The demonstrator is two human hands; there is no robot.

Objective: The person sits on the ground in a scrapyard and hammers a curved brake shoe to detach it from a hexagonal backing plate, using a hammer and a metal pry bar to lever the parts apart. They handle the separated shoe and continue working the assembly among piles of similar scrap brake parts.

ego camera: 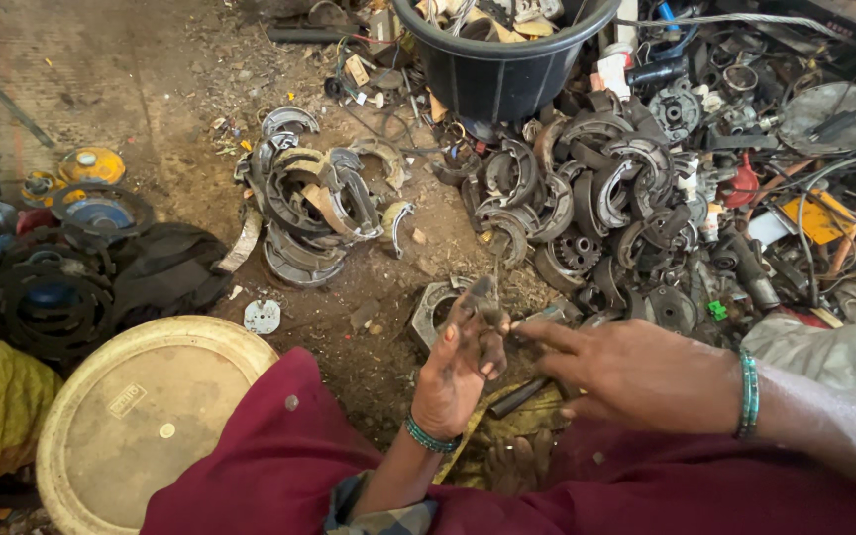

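Note:
My left hand (463, 369), black with grease, is raised with its fingers closed on a small dark metal part (484, 290). My right hand (636, 374) reaches in from the right, and its thumb and forefinger pinch a small grey metal piece (545, 314) just beside the left fingertips. Both wrists wear green bangles. A dark metal rod (520, 395) lies under the hands across my lap, on a yellowish cloth. My lap is covered by a maroon garment (279, 466).
Two heaps of worn curved brake shoes lie on the dirt floor, one at centre left (314, 203) and one at the right (587, 188). A black tub (502, 69) of scrap stands behind them. A round cream lid (141, 416) and stacked black rings (42, 297) are at the left.

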